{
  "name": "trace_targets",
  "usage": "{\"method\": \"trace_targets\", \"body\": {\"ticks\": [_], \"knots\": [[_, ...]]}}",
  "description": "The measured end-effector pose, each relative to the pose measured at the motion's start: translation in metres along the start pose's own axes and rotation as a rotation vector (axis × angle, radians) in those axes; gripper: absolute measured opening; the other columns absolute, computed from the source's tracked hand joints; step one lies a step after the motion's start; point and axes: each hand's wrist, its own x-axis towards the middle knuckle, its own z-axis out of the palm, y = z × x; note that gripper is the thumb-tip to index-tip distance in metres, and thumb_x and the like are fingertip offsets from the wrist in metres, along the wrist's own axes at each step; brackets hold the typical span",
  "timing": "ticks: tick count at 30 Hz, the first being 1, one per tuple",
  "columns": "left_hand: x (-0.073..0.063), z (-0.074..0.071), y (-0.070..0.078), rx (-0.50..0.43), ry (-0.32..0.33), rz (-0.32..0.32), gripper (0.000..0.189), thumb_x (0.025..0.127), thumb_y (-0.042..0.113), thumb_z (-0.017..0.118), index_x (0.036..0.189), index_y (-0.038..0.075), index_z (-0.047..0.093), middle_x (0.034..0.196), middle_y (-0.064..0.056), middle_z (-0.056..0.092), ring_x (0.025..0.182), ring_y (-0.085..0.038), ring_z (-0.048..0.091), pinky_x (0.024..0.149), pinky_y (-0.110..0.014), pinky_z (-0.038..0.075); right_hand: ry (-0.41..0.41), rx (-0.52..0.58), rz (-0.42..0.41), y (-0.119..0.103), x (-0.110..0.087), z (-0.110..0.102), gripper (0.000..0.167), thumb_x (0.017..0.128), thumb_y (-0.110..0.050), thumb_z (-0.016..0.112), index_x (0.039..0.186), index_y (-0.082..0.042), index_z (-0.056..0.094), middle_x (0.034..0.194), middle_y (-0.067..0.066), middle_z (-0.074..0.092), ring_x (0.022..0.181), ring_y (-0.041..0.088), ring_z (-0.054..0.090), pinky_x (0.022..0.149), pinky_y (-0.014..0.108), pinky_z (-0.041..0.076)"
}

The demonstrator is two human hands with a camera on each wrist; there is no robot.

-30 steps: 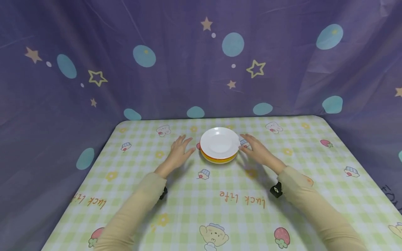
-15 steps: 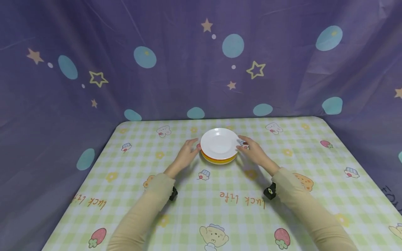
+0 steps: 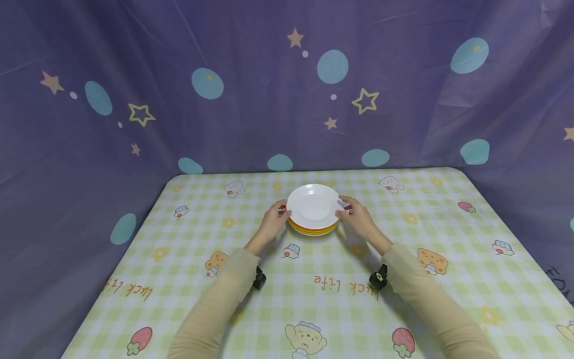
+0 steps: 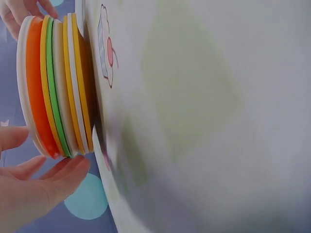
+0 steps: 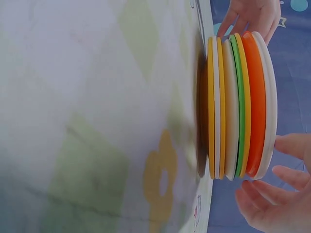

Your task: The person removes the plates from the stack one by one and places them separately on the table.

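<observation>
A stack of plates [image 3: 314, 231] stands on the table, a white plate [image 3: 313, 206] on top. Below it the wrist views show an orange plate [image 5: 257, 111], a green one [image 4: 55, 87] and several yellow and white ones. My left hand [image 3: 272, 223] is at the stack's left side, its thumb at the white plate's rim and its fingertips touching the lower plates' edges in the left wrist view. On the opposite side, my right hand [image 3: 360, 220] has its thumb at the white rim, with fingers spread just beside the stack. Neither hand curls round a plate.
A green-and-white checked tablecloth [image 3: 287, 299] with printed cartoons covers the table. Behind and at the sides hangs a purple curtain [image 3: 269, 129]. Black wrist devices sit below both cuffs, one of them the right wrist device [image 3: 379, 277].
Both hands have moved inward to the plates, the left going rightward and the right slightly leftward. Their thumbs now reach the rim. The stack has not visibly moved.
</observation>
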Motion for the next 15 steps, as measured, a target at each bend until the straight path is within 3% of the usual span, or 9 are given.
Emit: {"method": "trace_targets", "body": {"ticks": [7,15], "knots": [[0.0013,0.0039,0.0003,-0.080,0.019,-0.074,0.045,0.088,0.010,0.051,0.130,0.000,0.039,0.121,-0.021,0.048,0.108,-0.030,0.050,0.090,-0.034,0.045,0.066,0.034,0.033,-0.0028,-0.0005,0.0042,0.047,0.080,-0.009,0.063,0.122,0.003,0.048,0.111,0.023,0.054,0.085,0.029,0.056,0.066,0.030,0.049],[0.0042,0.0068,-0.0028,-0.126,0.024,-0.092,0.047,0.087,0.010,0.053,0.131,0.000,0.038,0.121,-0.022,0.047,0.108,-0.031,0.049,0.091,-0.034,0.044,0.152,0.061,0.107,-0.0078,0.0008,0.0083,0.043,0.077,-0.005,0.065,0.117,0.005,0.053,0.112,0.020,0.057,0.075,0.025,0.056,0.054,0.017,0.044]]}}
